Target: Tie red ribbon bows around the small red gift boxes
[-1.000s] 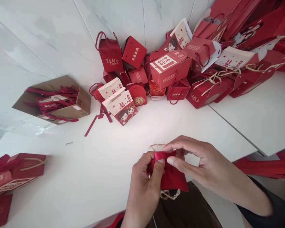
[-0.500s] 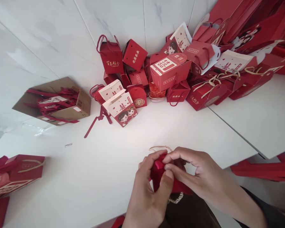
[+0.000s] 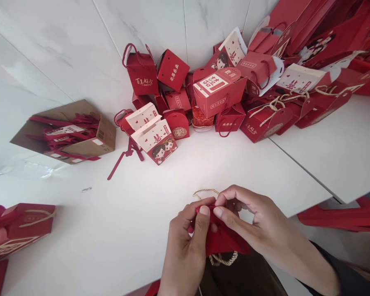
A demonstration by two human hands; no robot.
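Observation:
Close to my body, over the table's near edge, both hands work on a small red gift box (image 3: 223, 238), largely covered by fingers. One twisted gold cord (image 3: 223, 260) hangs from its near side; another thinner-looking loop shows beyond the fingertips. My left hand (image 3: 188, 242) grips the left side, thumb on top near the upper edge. Thumb and forefinger of my right hand (image 3: 249, 218) pinch the same upper edge, fingertips almost meeting those of the left. A brighter, shiny red strip shows along that edge; whether it is ribbon I cannot make out.
Many red gift boxes (image 3: 220, 92) are heaped along the wall at the back of the white table (image 3: 111, 230). A cardboard box (image 3: 106, 135) of dark red ribbons stands back left. Another red box (image 3: 33, 222) with a bow lies at the left edge.
My left thumb has moved up and left to the upper edge, uncovering more of the red front. My right hand keeps its pinch there. The view has shifted slightly.

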